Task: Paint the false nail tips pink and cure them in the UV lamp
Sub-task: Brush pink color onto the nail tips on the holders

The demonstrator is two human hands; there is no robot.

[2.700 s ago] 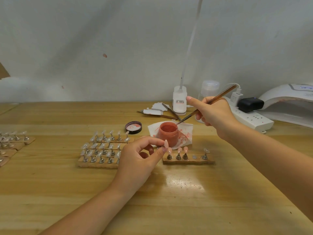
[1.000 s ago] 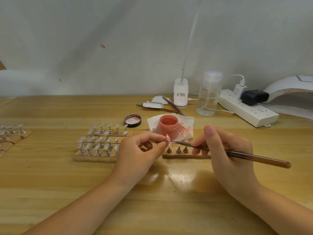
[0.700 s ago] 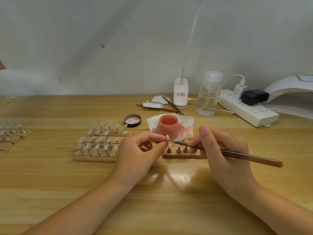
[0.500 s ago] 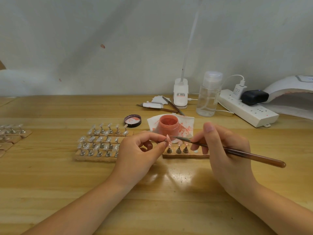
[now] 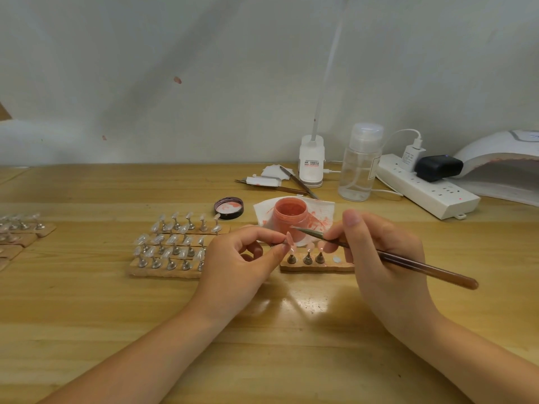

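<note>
Head cam: left hand (image 5: 233, 266) is pinching one nail tip (image 5: 289, 239) up off the table so the brush (image 5: 388, 259), which the right hand (image 5: 379, 258) is gripping like a pen, can reach it. Pink jar (image 5: 290, 218) is sitting open just behind; UV lamp (image 5: 501, 167) is waiting far right.

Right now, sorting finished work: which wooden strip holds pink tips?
The short strip between the hands, below the pink jar; the others hold clear tips.
</note>
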